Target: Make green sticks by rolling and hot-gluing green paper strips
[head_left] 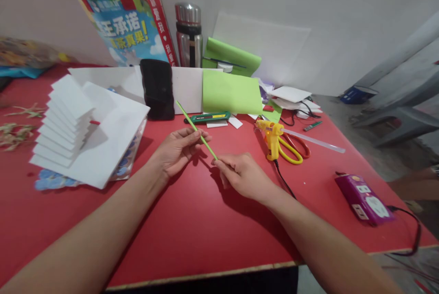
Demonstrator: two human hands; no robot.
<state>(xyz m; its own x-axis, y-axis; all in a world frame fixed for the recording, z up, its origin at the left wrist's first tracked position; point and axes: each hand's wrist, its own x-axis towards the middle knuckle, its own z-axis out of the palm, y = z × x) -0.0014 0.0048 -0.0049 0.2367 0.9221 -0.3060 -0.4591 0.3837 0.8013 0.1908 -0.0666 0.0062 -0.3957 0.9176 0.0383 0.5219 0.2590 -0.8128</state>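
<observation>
Left hand (183, 147) and right hand (240, 176) both pinch the thin green stick (206, 143), centre of frame; a hard twist could kink it (and that right forearm (318, 239), lower right, could snag the glue-gun cord (284, 179))

Place — craft workspace; glue gun (273, 144); scissors (291, 160); red table (192, 239)

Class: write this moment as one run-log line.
left hand: pinches thin green stick near middle; right hand: pinches its near end; nearby: yellow plastic glue gun; surface: red table
</observation>
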